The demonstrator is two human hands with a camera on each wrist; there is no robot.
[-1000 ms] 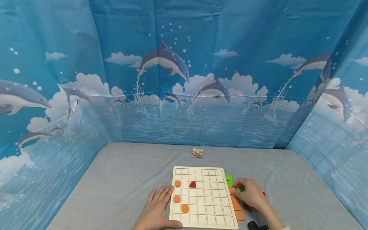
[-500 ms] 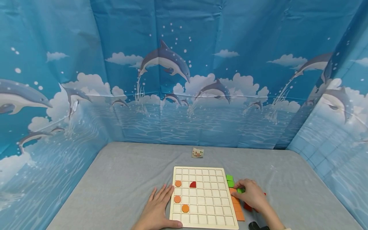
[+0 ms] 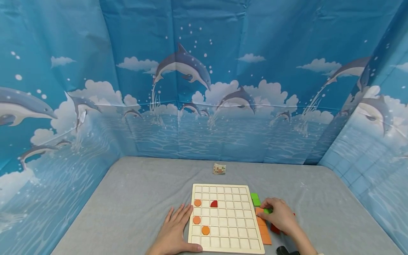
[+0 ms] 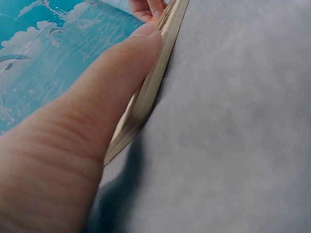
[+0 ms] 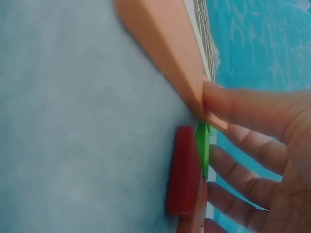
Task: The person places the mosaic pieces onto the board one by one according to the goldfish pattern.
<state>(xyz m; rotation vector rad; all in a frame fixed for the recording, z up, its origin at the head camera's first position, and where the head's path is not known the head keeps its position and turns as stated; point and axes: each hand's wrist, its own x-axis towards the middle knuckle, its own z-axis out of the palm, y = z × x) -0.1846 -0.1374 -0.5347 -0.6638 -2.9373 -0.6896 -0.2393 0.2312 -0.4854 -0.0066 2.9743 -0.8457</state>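
My left hand [image 3: 173, 230] rests with fingers spread against the left edge of a pale wooden grid board [image 3: 235, 243]; its thumb lies at the near left corner. Three orange round pieces [image 3: 205, 230] and a red quarter-round piece [image 3: 214, 204] sit in the board's cells. Beyond the right edge, my right hand [image 3: 280, 216] has thumb and index finger at the far end of a row of orange tiles [image 3: 264, 230]. In the right wrist view a thin orange tile [image 5: 217, 122] shows between them. A green tile [image 5: 202, 150] lies under the other fingers.
Green tiles [image 3: 255, 199] lie by the board's right edge. Red pieces [image 3: 275, 229] are partly hidden under my right hand. A small patterned card [image 3: 219, 169] lies beyond the board on the grey cloth [image 3: 143, 191]. A black object [image 3: 283, 250] shows near the right forearm.
My right hand has shifted very slightly right. The far orange tile has moved a little right, away from the board's edge. My left hand has stayed in place.
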